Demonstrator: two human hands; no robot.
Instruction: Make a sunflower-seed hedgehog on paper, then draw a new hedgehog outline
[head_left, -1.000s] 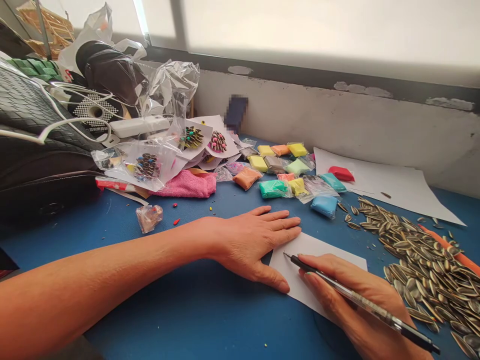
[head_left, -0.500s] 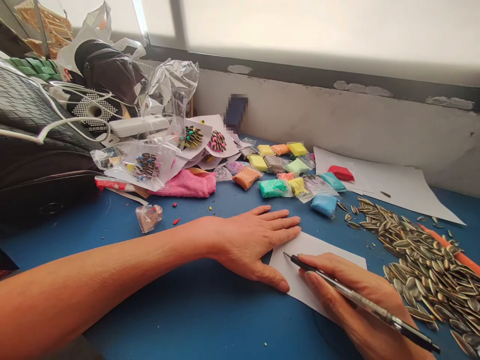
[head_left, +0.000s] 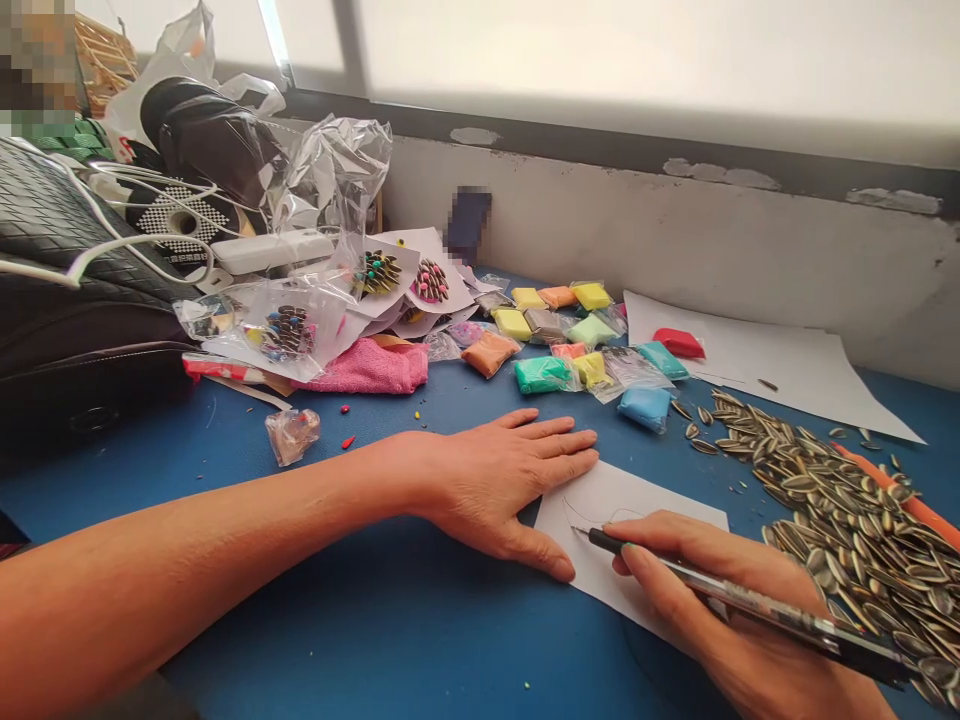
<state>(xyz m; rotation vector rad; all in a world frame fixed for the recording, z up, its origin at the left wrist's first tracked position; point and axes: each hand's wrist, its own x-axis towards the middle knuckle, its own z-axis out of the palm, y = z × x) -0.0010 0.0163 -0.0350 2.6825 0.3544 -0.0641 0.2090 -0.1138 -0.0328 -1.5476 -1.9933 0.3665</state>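
My left hand (head_left: 506, 485) lies flat with its fingers spread, its fingertips and thumb on the left edge of a small white sheet of paper (head_left: 637, 490). In my right hand (head_left: 697, 590) is a black pen (head_left: 757, 605) with a clear barrel, gripped between thumb and fingers. The pen's tip meets the paper just right of my left thumb. A thin curved line shows on the sheet near the tip. Part of the paper is hidden under my right hand.
Sunflower seeds (head_left: 862, 540) are heaped at right around an orange stick-like tool (head_left: 915, 505). Wrapped coloured clay packs (head_left: 544, 375) lie behind my hands. Larger white paper (head_left: 787, 370) rests by the wall. A pink cloth (head_left: 375, 366), plastic bags and a black bag (head_left: 67, 300) crowd the left.
The pen tip has moved down on the sheet, and a longer curved line now shows. My right hand has shifted slightly right and down. The left hand stays flat on the paper.
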